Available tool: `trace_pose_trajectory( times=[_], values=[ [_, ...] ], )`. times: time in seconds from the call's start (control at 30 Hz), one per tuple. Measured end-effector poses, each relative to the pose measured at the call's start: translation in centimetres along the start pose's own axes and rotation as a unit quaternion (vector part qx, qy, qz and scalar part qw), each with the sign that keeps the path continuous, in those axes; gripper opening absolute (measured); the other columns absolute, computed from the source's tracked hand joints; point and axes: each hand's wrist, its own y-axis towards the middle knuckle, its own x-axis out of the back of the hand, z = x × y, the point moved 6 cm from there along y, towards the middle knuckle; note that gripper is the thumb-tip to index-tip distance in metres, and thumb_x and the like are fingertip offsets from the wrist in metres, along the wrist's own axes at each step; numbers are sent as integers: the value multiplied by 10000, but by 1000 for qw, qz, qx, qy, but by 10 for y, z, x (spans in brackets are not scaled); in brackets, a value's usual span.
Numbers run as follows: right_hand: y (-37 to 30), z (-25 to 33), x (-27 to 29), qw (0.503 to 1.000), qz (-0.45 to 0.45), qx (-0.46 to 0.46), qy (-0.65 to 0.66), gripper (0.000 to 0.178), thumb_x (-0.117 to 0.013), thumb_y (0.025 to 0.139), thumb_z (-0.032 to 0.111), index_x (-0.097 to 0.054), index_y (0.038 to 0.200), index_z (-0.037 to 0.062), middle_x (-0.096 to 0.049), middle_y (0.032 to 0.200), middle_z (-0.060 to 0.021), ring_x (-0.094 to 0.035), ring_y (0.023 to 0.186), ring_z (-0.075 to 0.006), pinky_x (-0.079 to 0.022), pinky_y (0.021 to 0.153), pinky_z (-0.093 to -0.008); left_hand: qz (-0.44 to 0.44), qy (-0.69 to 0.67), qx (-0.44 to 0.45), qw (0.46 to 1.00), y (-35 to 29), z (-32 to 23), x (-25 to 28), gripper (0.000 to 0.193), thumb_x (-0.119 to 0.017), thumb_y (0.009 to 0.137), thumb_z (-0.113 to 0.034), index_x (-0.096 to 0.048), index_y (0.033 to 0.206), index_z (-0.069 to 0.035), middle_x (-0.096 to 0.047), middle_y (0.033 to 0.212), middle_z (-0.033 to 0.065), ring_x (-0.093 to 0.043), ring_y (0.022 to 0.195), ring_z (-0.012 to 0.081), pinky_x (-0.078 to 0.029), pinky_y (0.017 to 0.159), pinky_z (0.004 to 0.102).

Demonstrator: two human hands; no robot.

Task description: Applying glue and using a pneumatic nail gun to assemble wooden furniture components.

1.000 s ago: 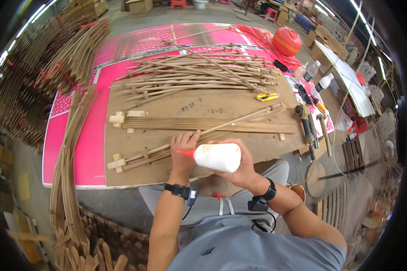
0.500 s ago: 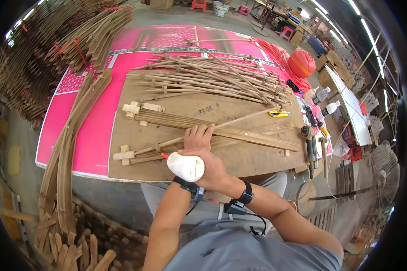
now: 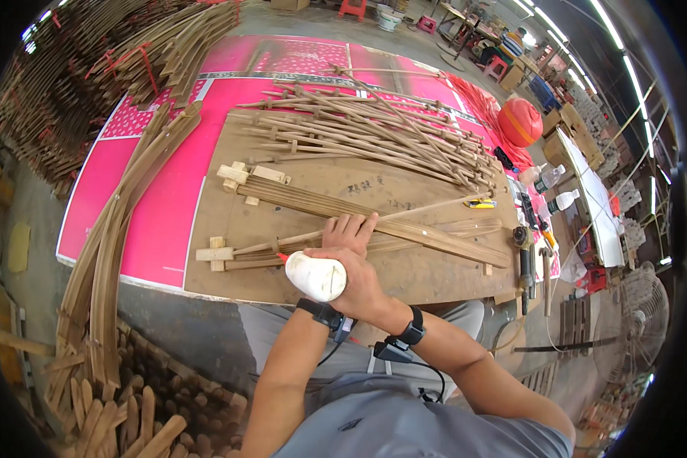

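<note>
My right hand (image 3: 362, 286) is wrapped round a white squeeze bottle (image 3: 315, 278) with a red nozzle. The bottle is tipped, its nozzle pointing left close to a small cross-peg on a long thin wooden rod (image 3: 427, 208). Farther forward, my left hand (image 3: 347, 233) has its fingers bent over that rod; its thumb is hidden. Beneath the rod lie flat wooden slats (image 3: 443, 238), which end at the left in pale wooden blocks (image 3: 217, 254) and other light blocks (image 3: 233, 175). A brown board (image 3: 343, 286) lies under all of this.
Many pegged rods (image 3: 359, 126) are piled at the board's far side. A yellow cutter (image 3: 481, 204), a power tool (image 3: 524, 259), a hammer (image 3: 546, 271) and bottles (image 3: 548, 179) lie to the right. Long slats (image 3: 118, 229) hang over the table's left edge. A fan (image 3: 635, 324) stands at the right.
The whole view has shifted slightly, so the table sits a little farther right. Both hands, the bottle and the rod keep nearly the same places relative to each other.
</note>
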Motion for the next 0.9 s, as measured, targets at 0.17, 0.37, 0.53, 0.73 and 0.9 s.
trace_pose_trajectory(
  times=[0.17,0.37,0.53,0.73,0.9],
  values=[
    [-1,-3,0,1000,-3,4,-5,599,-875,719,50,-606,1254,58,-710,1236,-120,-676,1117,-302,-533,951,-371,-7,-5,3,1000,1,-2,1,441,-623,823,-97,-690,1258,-107,-652,1008,34,-595,940,220,-459,810,381],
    [-1,-5,0,1000,2,-2,-13,599,-882,720,68,-605,1251,59,-710,1234,-118,-677,1113,-303,-532,953,-377,-9,7,1,1000,-2,1,-5,437,-628,823,-103,-693,1254,-113,-658,1016,28,-602,947,214,-456,815,382],
    [-2,-3,1,1000,10,-11,-6,595,-882,725,60,-607,1253,58,-708,1226,-118,-684,1116,-284,-537,944,-358,-9,-4,8,1000,-2,0,-2,436,-630,818,-96,-697,1249,-104,-660,1017,30,-605,958,217,-454,823,385],
    [-16,-15,16,985,-68,-84,137,591,-881,768,53,-576,1273,39,-711,1190,-115,-700,1090,-218,-556,918,-338,23,-22,-8,999,4,-10,12,439,-614,830,-192,-692,1245,-73,-661,1021,37,-606,974,219,-444,834,394],
    [-48,-13,59,947,-139,-183,226,546,-837,817,30,-557,1285,41,-703,1164,-94,-695,1091,-205,-563,926,-355,-19,-4,-30,999,-6,3,-5,417,-605,836,-224,-702,1221,-95,-654,997,25,-607,939,215,-437,816,390]
  ],
)
